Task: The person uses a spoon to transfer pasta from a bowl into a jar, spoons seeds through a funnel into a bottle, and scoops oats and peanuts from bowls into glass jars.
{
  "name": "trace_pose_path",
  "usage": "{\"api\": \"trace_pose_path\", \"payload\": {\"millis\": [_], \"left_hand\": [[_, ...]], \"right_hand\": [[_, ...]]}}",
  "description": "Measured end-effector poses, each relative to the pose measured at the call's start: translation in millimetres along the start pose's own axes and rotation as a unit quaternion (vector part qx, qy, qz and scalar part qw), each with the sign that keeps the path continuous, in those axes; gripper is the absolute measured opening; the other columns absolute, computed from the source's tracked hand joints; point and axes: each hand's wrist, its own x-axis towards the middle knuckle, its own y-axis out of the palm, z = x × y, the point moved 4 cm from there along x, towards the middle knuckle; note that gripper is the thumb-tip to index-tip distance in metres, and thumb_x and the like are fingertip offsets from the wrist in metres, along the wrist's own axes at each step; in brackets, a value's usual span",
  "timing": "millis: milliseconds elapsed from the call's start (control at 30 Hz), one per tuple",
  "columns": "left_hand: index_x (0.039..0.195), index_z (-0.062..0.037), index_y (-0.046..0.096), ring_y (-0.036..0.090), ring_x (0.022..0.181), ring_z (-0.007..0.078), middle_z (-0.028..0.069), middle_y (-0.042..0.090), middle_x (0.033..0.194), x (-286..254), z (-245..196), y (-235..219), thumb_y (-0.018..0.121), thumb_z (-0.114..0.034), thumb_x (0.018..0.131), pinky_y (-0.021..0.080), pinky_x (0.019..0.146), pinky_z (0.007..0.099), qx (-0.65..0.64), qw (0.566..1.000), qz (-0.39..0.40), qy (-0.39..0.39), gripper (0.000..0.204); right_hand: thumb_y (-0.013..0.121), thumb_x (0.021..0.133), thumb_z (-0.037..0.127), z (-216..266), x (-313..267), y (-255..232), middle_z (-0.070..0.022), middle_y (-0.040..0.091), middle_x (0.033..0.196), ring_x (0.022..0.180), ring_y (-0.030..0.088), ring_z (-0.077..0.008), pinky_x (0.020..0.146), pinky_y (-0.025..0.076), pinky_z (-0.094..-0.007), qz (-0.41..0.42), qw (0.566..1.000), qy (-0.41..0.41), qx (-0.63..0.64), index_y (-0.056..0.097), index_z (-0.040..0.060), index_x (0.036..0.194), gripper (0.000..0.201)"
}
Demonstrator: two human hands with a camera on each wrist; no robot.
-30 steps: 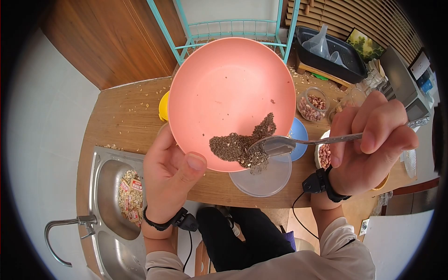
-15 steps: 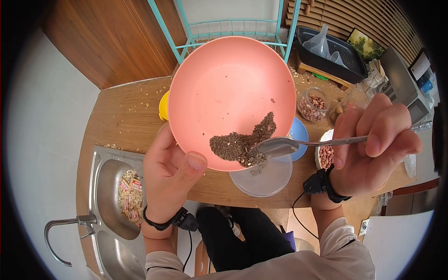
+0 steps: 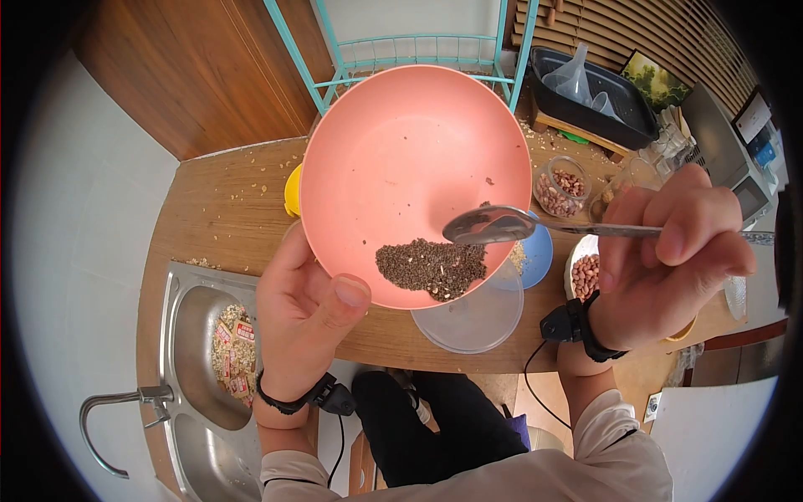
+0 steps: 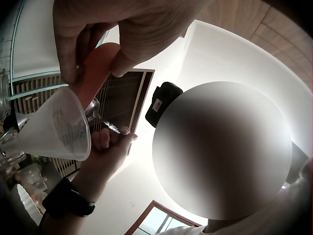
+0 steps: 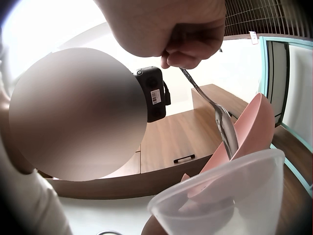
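Note:
My left hand (image 3: 305, 314) grips the near-left rim of a pink plate (image 3: 393, 142), thumb on the inside. A pile of small dark seeds (image 3: 431, 268) lies along the plate's near edge, with a few stray ones farther up. My right hand (image 3: 673, 259) holds a metal spoon (image 3: 493, 226) by its handle, its bowl over the plate just beyond the pile. Beneath the near-right rim stands a wide translucent funnel (image 3: 468, 326), its cone plain in the left wrist view. In the right wrist view the plate (image 5: 254, 122) tilts toward the funnel (image 5: 220, 196).
Behind the plate rises a turquoise wire rack (image 3: 410, 42). To the right are a jar of peanuts (image 3: 560, 188), a blue dish (image 3: 539, 251) and a white bowl of peanuts (image 3: 583, 272). A steel sink (image 3: 188, 335) with spilled flakes and packets lies left. Crumbs dot the wooden counter (image 3: 226, 192).
The spoon has lifted off the seeds at the near rim and moved away from me over the plate. Seeds that were spilling at the rim above the funnel are no longer seen there.

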Motion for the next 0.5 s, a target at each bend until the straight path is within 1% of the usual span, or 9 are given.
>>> {"api": "trace_pose_path", "payload": {"millis": [67, 133, 167, 233, 267, 333, 467, 500], "left_hand": [[0.137, 0.0067, 0.045, 0.056, 0.119, 0.0198, 0.0141, 0.057, 0.129, -0.5, 0.1, -0.5, 0.078, -0.039, 0.084, 0.043, 0.102, 0.0336, 0.003, 1.000, 0.004, -0.007, 0.078], [0.137, 0.0066, 0.045, 0.056, 0.119, 0.0198, 0.0141, 0.057, 0.129, -0.5, 0.0, 0.5, 0.078, -0.039, 0.084, 0.043, 0.102, 0.0336, 0.001, 1.000, 0.003, -0.006, 0.078], [0.137, 0.0066, 0.045, 0.055, 0.119, 0.0198, 0.0141, 0.057, 0.129, -0.5, 0.0, 0.8, 0.078, -0.040, 0.084, 0.043, 0.102, 0.0336, -0.001, 1.000, 0.003, -0.006, 0.078], [0.137, 0.0065, 0.045, 0.055, 0.119, 0.0197, 0.0142, 0.057, 0.129, -0.5, 0.4, 0.7, 0.078, -0.040, 0.084, 0.043, 0.102, 0.0335, 0.000, 1.000, 0.002, -0.005, 0.078], [0.137, 0.0065, 0.045, 0.055, 0.119, 0.0196, 0.0143, 0.057, 0.129, -0.5, 0.4, 0.5, 0.078, -0.040, 0.084, 0.043, 0.102, 0.0334, 0.001, 1.000, 0.002, -0.003, 0.078], [0.137, 0.0066, 0.045, 0.056, 0.119, 0.0196, 0.0143, 0.057, 0.129, -0.9, -0.1, 0.6, 0.078, -0.039, 0.084, 0.043, 0.101, 0.0333, 0.002, 1.000, 0.003, -0.003, 0.078], [0.137, 0.0069, 0.044, 0.056, 0.119, 0.0199, 0.0146, 0.057, 0.129, -0.3, 0.7, 0.3, 0.078, -0.039, 0.084, 0.043, 0.101, 0.0335, 0.004, 1.000, 0.006, -0.004, 0.078], [0.137, 0.0069, 0.044, 0.056, 0.119, 0.0199, 0.0146, 0.057, 0.129, -0.3, 1.0, 0.3, 0.078, -0.039, 0.084, 0.043, 0.101, 0.0335, 0.004, 1.000, 0.006, -0.004, 0.078]], "right_hand": [[0.034, 0.103, 0.051, -2.6, -0.1, -0.6, 0.0004, 0.040, 0.073, 0.043, 0.026, -0.0076, 0.031, 0.033, -0.0180, -0.016, 1.000, 0.000, -0.020, 0.049, 0.0081, 0.080, 0.051], [0.034, 0.103, 0.051, -4.8, 1.4, 1.7, 0.0000, 0.040, 0.074, 0.043, 0.026, -0.0072, 0.029, 0.032, -0.0184, 0.016, 0.997, -0.030, -0.064, 0.049, 0.0072, 0.078, 0.053], [0.034, 0.103, 0.051, -5.7, 2.1, 1.5, 0.0000, 0.040, 0.074, 0.043, 0.026, -0.0072, 0.029, 0.032, -0.0184, 0.016, 0.997, -0.030, -0.064, 0.049, 0.0072, 0.078, 0.053], [0.033, 0.103, 0.051, -5.5, 2.4, 3.1, 0.0000, 0.041, 0.074, 0.043, 0.026, -0.0071, 0.029, 0.032, -0.0183, 0.044, 0.993, -0.045, -0.102, 0.049, 0.0078, 0.077, 0.053], [0.033, 0.103, 0.051, -4.9, 2.3, 2.3, 0.0000, 0.041, 0.074, 0.043, 0.026, -0.0071, 0.029, 0.032, -0.0183, 0.044, 0.993, -0.045, -0.102, 0.049, 0.0078, 0.077, 0.053], [0.032, 0.103, 0.052, -5.5, 1.1, 2.6, 0.0003, 0.041, 0.075, 0.044, 0.027, -0.0073, 0.028, 0.033, -0.0182, 0.075, 0.993, -0.014, -0.091, 0.049, 0.0077, 0.076, 0.054], [0.032, 0.103, 0.050, -6.3, -0.9, 4.5, 0.0005, 0.042, 0.076, 0.045, 0.028, -0.0079, 0.028, 0.034, -0.0183, 0.068, 0.995, -0.001, -0.070, 0.049, 0.0079, 0.076, 0.053], [0.032, 0.103, 0.049, -5.9, -0.4, 5.8, 0.0000, 0.042, 0.076, 0.045, 0.029, -0.0083, 0.029, 0.035, -0.0183, 0.071, 0.997, -0.002, -0.042, 0.049, 0.0077, 0.075, 0.053]]}}
